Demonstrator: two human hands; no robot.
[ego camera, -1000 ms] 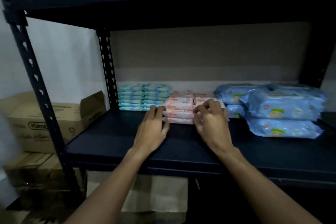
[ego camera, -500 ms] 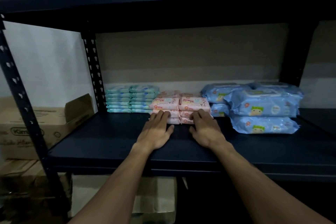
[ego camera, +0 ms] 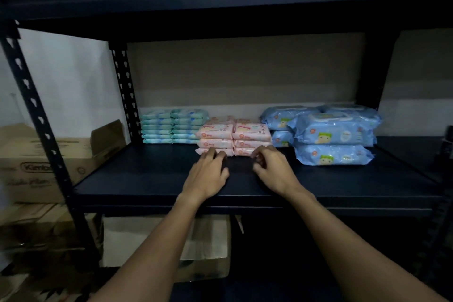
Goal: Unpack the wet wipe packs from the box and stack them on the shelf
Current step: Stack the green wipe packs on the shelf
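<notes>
Box lettering [ego camera: 36, 168] half behind shelf post [ego camera: 40, 117]

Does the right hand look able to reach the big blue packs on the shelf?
Probably yes. The right hand is just left of the blue packs, with only bare shelf between them and nothing in the way.
</notes>
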